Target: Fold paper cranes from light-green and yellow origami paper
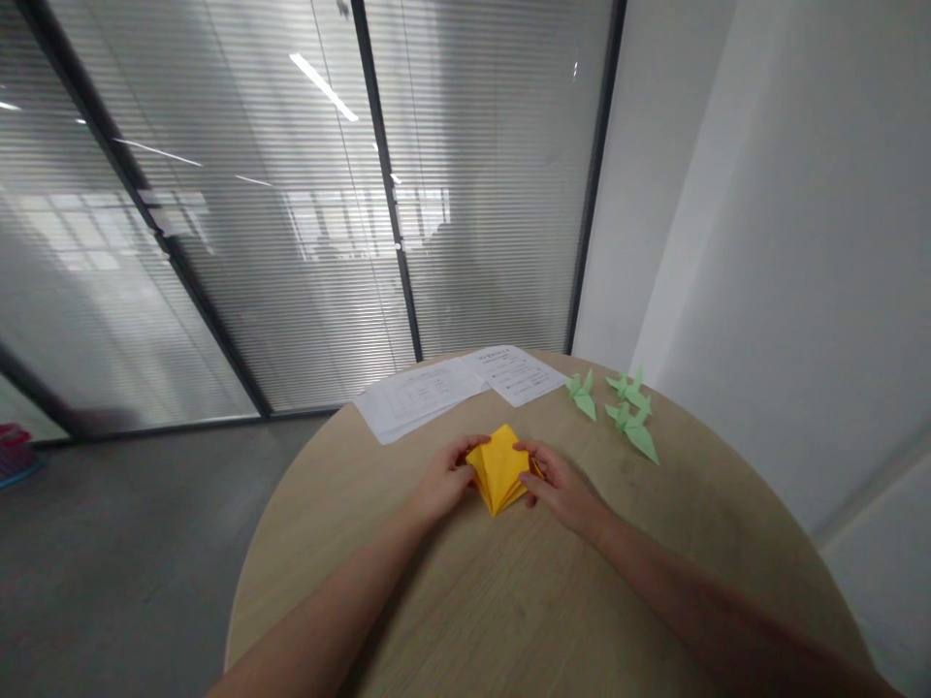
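A yellow folded origami paper (501,467) is held between my two hands over the middle of the round table. It has a kite-like outline, its layers coming together in a point toward me. My left hand (452,475) pinches its left edge, with the thumb in front and fingers behind. On the opposite side, my right hand (554,482) grips the right edge, where several layers stand slightly apart. Parts of the fingers behind the paper are hidden.
The round wooden table (524,591) bears printed sheets (422,393) at its far left edge. Three light green paper cranes (582,396) rest at the far right. Glass partitions with blinds (480,194) and a white wall (815,242) stand beyond.
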